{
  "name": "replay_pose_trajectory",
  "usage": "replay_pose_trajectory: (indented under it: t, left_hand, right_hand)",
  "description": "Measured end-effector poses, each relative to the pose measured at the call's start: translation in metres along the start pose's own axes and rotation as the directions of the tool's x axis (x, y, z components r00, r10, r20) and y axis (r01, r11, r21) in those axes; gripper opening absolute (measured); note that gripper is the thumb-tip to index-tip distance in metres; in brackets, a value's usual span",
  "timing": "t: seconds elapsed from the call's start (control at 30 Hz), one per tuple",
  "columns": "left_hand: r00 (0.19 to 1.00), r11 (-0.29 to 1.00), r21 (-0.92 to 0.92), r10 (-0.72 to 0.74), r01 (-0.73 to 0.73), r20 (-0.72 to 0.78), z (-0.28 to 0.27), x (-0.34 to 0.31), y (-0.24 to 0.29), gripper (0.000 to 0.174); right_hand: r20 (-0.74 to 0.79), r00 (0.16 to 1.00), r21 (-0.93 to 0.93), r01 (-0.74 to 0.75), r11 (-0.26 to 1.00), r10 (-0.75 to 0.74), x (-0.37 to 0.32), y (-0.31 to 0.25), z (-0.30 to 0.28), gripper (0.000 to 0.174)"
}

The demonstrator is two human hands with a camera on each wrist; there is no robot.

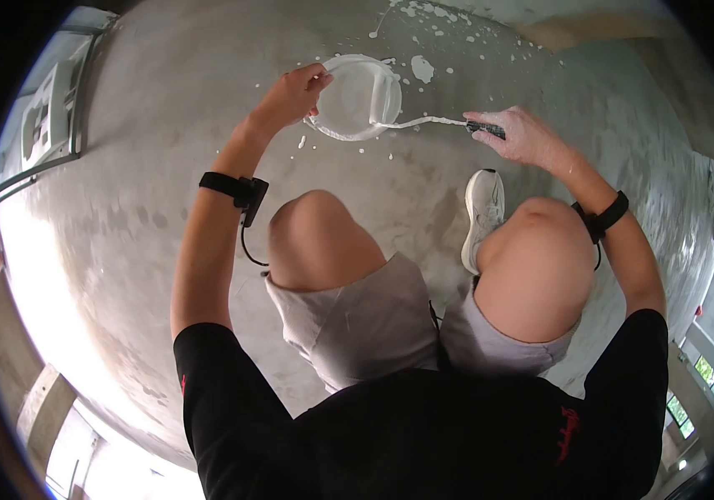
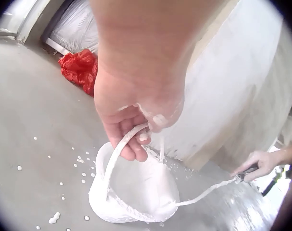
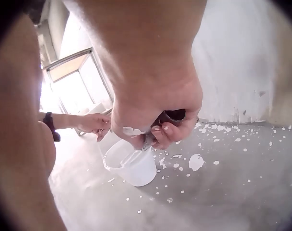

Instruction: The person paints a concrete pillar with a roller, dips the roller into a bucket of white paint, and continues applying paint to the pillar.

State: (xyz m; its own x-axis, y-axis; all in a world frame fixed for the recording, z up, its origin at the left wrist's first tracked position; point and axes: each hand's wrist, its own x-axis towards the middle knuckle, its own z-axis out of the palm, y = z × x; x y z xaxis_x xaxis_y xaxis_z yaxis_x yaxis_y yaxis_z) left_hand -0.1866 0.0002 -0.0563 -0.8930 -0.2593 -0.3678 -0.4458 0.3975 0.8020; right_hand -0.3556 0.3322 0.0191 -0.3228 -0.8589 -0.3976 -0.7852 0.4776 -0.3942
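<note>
A white bucket (image 1: 342,98) smeared with paint stands on the floor in front of the person. My left hand (image 2: 131,125) holds the bucket's white handle (image 2: 118,150) above the rim, thumb and fingers around it. My right hand (image 1: 524,137) grips the dark handle of a paint roller (image 1: 428,122), whose bent rod is coated in white paint. The roller's white sleeve (image 1: 379,98) lies inside the bucket at its right side. White paint marks the right hand, seen closely in the right wrist view around the roller's dark grip (image 3: 171,116).
Paint splashes (image 1: 423,68) dot the grey floor around the bucket. A shoe (image 1: 484,212) and bent knees are close behind it. In the left wrist view, a red plastic bag (image 2: 79,70) lies beside a plastic-wrapped object (image 2: 76,29). A pale wall (image 2: 223,77) rises beyond the bucket.
</note>
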Motion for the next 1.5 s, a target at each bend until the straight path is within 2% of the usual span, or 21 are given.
replay_pose_trajectory:
  t: [0.1,0.37,0.43,0.47,0.53,0.57,0.63,0.67,0.73,0.77,0.83,0.87,0.93,0.97,1.03,1.13,1.23,1.3,1.33,1.4,1.5]
  left_hand:
    - [0.999,0.999,0.020,0.044,-0.044,0.017,0.001,0.002,0.000,0.027]
    - [1.000,0.991,0.136,0.017,-0.020,0.022,-0.002,0.003,-0.002,0.027]
    - [1.000,0.988,0.154,0.012,-0.014,0.014,0.002,-0.001,0.000,0.027]
    - [1.000,0.988,0.155,0.006,-0.007,0.006,0.003,-0.002,0.003,0.028]
    - [1.000,0.990,0.143,-0.002,0.004,-0.010,0.002,0.000,0.002,0.030]
    - [1.000,0.988,0.153,0.002,0.000,-0.010,0.002,0.001,0.003,0.030]
    - [1.000,0.988,0.153,0.006,-0.004,-0.012,0.003,0.001,0.006,0.029]
    - [1.000,0.989,0.148,0.001,0.002,-0.022,0.004,0.000,0.008,0.029]
    - [0.999,0.991,0.134,-0.006,0.012,-0.045,0.003,0.001,0.007,0.029]
    - [0.999,0.990,0.138,-0.005,0.009,-0.034,0.003,0.002,0.006,0.029]
    - [0.999,0.989,0.146,0.003,0.002,-0.033,0.001,0.001,0.006,0.028]
    - [0.999,0.989,0.142,-0.030,0.032,-0.014,0.000,0.001,0.008,0.028]
    - [0.998,0.989,0.140,-0.056,0.056,-0.004,-0.007,0.004,0.009,0.028]
    - [0.998,0.988,0.143,-0.067,0.065,0.011,-0.006,0.004,0.007,0.030]
    - [0.996,0.986,0.149,-0.082,0.076,0.034,-0.004,0.007,0.003,0.031]
    - [0.997,0.987,0.150,-0.067,0.061,0.033,-0.005,0.003,0.012,0.035]
    - [0.995,0.980,0.177,-0.086,0.094,-0.051,-0.002,0.004,0.021,0.034]
    - [0.997,0.979,0.204,0.011,0.004,-0.073,0.004,0.011,0.017,0.034]
    - [0.997,0.979,0.205,0.015,0.001,-0.074,0.005,0.013,0.015,0.034]
    - [0.989,0.981,0.176,0.106,-0.086,-0.103,0.004,0.015,0.013,0.033]
    - [0.973,0.968,0.212,0.171,-0.136,-0.154,0.006,0.017,0.015,0.030]
  right_hand:
    - [0.005,1.000,0.000,0.007,1.000,-0.007,0.002,0.004,0.001,0.040]
    - [0.061,0.991,0.082,0.115,0.990,-0.120,0.034,0.017,-0.013,0.037]
    - [0.159,0.987,0.120,0.003,0.993,-0.022,0.043,0.017,-0.024,0.037]
    - [0.175,0.984,0.116,0.013,0.993,-0.033,0.046,0.019,-0.027,0.037]
    - [0.137,0.979,0.066,0.146,0.987,-0.154,0.054,0.020,-0.036,0.038]
    - [0.140,0.978,0.059,0.148,0.987,-0.155,0.056,0.018,-0.041,0.038]
    - [0.264,0.965,-0.023,0.016,1.000,-0.009,0.061,0.004,-0.054,0.037]
    - [0.262,0.965,-0.031,0.017,0.999,-0.009,0.062,0.006,-0.055,0.037]
    - [0.201,0.971,0.005,0.132,0.991,-0.130,0.066,0.010,-0.054,0.038]
    - [0.202,0.970,-0.006,0.140,0.990,-0.136,0.067,0.010,-0.055,0.038]
    - [0.272,0.960,0.049,0.049,0.998,-0.061,0.065,0.010,-0.057,0.037]
    - [0.266,0.962,0.042,0.056,0.998,-0.065,0.062,0.017,-0.052,0.037]
    - [0.142,0.956,0.139,0.237,0.962,-0.256,0.061,0.026,-0.044,0.036]
    - [0.143,0.956,0.135,0.238,0.962,-0.257,0.060,0.032,-0.043,0.036]
    - [0.223,0.966,0.156,0.100,0.983,-0.134,0.055,0.023,-0.045,0.038]
    - [0.261,0.964,0.138,0.011,0.990,-0.047,0.049,0.007,-0.051,0.038]
    - [0.289,0.956,0.165,0.008,0.986,-0.056,0.051,0.011,-0.049,0.039]
    - [0.246,0.968,0.178,0.014,0.984,-0.058,0.048,0.017,-0.040,0.038]
    - [0.204,0.977,0.189,0.022,0.982,-0.061,0.047,0.019,-0.038,0.038]
    - [0.186,0.979,0.174,0.053,0.983,-0.085,0.043,0.016,-0.037,0.038]
    - [0.172,0.980,0.163,0.073,0.984,-0.102,0.039,0.010,-0.040,0.038]
